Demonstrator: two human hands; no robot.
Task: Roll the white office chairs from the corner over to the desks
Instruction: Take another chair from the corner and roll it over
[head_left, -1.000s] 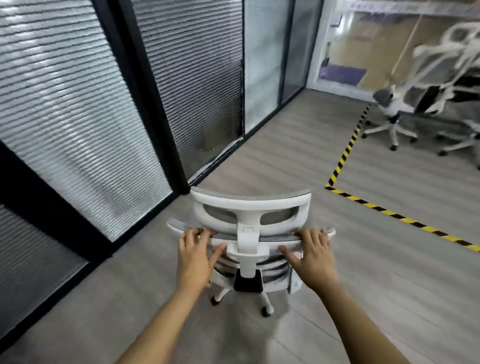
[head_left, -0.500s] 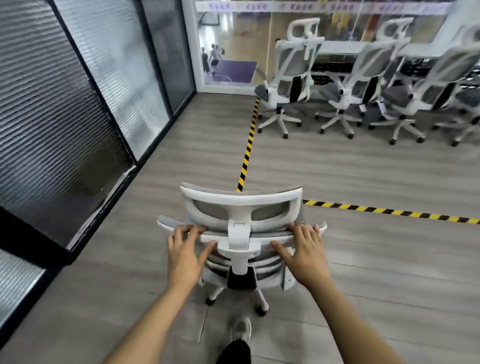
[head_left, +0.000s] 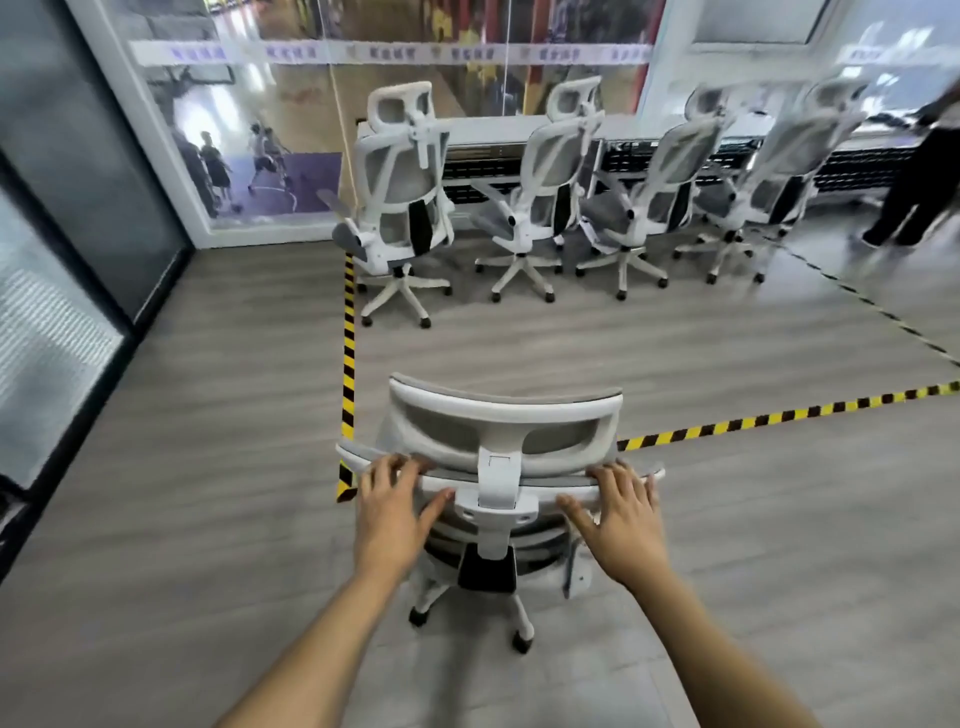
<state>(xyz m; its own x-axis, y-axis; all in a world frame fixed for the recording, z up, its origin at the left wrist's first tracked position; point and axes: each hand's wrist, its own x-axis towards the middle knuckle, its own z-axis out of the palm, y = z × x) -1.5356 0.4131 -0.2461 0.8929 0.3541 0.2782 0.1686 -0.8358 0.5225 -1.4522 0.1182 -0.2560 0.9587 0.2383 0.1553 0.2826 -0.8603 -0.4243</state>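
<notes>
Grey plank floor (head_left: 208, 467) marked with yellow-black tape (head_left: 348, 332). Dark-framed glass partitions (head_left: 78, 156) along its left edge. Dark-clothed person (head_left: 919, 176) standing at its far right corner.

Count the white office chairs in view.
5. The pushed chair, held by left hand and right hand; four chairs in a row at the desk ahead. Others may be hidden.

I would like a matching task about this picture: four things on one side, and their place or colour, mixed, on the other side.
1 left hand
2 floor tape
3 row of four chairs
4 standing person

A at the far right edge
B yellow and black
C lined up at the desk
D holding the near chair by its backrest

Pairs: 1-D, 2-B, 3-C, 4-A
</notes>
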